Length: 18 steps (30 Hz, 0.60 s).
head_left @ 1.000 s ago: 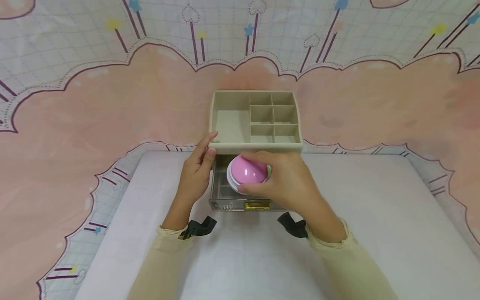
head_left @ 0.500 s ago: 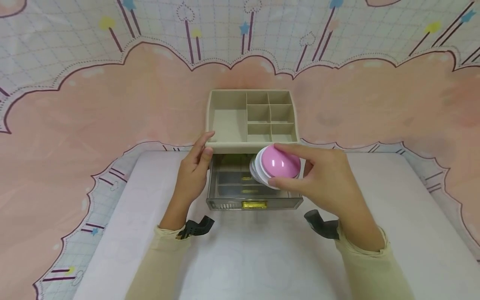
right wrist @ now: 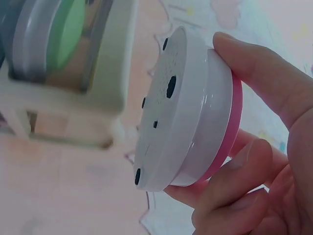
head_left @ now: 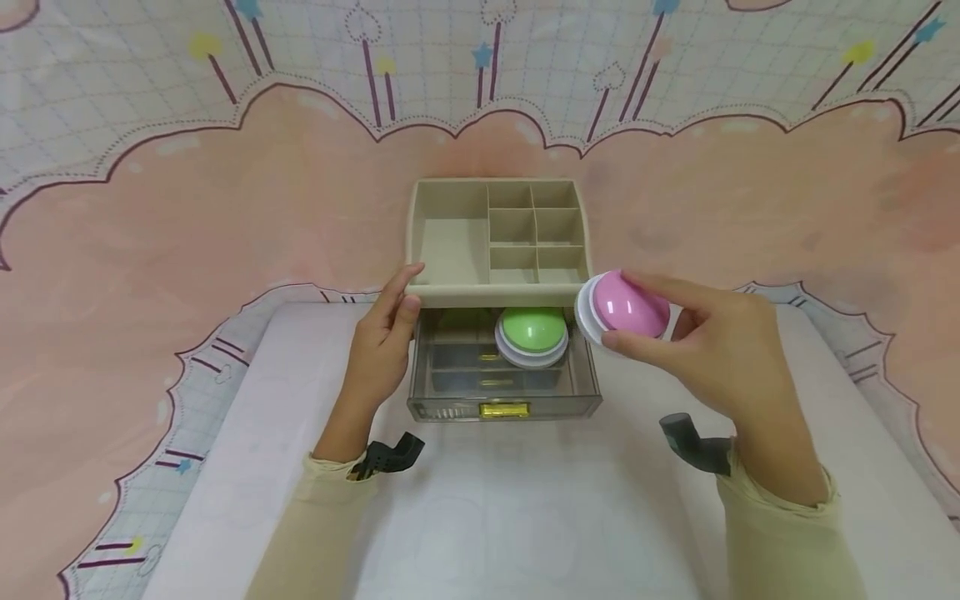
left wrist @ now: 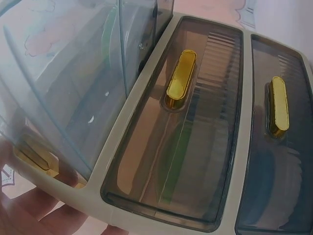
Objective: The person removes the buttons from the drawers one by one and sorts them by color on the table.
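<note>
1. Right hand (head_left: 720,350) pinches pink dome (head_left: 626,306) by its rim, thumb below, fingers on top; dome tilted, held in the air just right of the organizer (head_left: 498,283).
2. Right wrist view: dome's white base (right wrist: 168,110) faces the organizer, dark feet showing.
3. Left hand (head_left: 382,337) rests on the organizer's front left corner, fingers fairly straight, gripping nothing.
4. Top drawer (head_left: 502,375) pulled out; green dome (head_left: 532,332) sits inside, toward the right.
5. Left wrist view: two shut drawers with gold handles (left wrist: 181,81).
6. Organizer stands on white mat (head_left: 525,517).
</note>
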Available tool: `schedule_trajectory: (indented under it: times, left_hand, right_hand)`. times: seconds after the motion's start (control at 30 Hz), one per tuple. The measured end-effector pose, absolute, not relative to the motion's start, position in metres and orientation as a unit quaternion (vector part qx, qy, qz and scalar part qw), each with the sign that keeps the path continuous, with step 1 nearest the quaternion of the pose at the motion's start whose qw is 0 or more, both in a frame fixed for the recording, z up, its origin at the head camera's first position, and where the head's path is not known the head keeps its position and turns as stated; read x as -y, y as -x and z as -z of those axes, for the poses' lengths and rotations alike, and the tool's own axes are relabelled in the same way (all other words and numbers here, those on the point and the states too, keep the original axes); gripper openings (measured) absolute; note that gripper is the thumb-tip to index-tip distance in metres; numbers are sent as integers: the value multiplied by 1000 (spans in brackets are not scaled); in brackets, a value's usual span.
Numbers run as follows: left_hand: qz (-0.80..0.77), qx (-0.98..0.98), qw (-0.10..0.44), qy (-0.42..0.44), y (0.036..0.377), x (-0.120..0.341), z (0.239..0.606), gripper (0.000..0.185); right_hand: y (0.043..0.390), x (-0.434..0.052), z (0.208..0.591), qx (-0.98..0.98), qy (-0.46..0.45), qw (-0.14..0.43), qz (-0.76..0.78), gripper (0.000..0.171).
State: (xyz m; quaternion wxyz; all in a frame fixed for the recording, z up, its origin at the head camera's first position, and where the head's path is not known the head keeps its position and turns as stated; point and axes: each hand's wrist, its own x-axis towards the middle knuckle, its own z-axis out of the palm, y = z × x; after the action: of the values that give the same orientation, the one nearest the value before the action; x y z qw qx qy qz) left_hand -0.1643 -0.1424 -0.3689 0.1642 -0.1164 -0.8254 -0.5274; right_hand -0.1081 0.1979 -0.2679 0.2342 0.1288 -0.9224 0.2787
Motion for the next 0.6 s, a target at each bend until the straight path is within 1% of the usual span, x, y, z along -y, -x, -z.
schedule_trajectory:
  times: [0.13,0.4,0.6]
  left_hand:
    - [526,827,161,115,165,143,369,41]
    - [526,825,169,119,165,144,370,42]
    - [520,827,174,123,165,143,370,43]
  right_hand:
    - [109,-211,272,918,-100,244,-297,66]
    - [116,-224,298,941,-30,177,-286,67]
    - [124,-232,321,949,-17,155,-274,68]
